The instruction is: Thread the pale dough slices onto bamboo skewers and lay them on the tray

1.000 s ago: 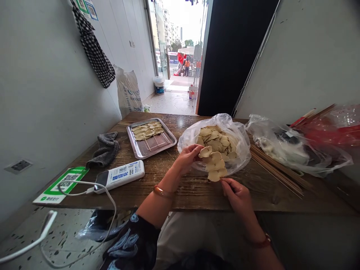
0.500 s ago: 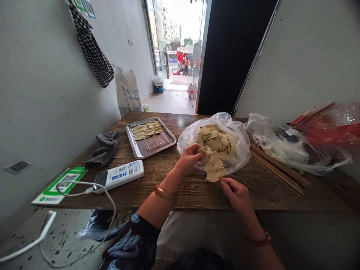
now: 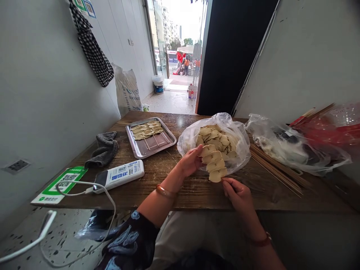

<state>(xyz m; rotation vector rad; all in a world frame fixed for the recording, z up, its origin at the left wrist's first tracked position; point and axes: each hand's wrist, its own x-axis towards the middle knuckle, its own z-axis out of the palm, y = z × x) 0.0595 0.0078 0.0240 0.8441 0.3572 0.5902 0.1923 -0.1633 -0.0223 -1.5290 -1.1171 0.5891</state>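
Between my hands is a row of thin, pale, roundish slices, overlapping on a skewer that is mostly hidden by them. My left hand holds the slices at the far end, its thumb along their edge and its other fingers partly hidden behind. At the near end my right hand pinches the skewer just below the last slice. Right behind the row, a clear plastic bag lies open with a heap of loose slices in it. Thin wooden skewers lie to the right.
A metal tray with filled skewers stands left of the bag. Further left are a grey cloth, a white power bank with a cable, and a green code card. Plastic bags crowd the table's right end.
My left hand has shifted from pinching the top slice to holding the row from its left side. The row has tilted, showing its slices more spread. My right hand has moved slightly right.
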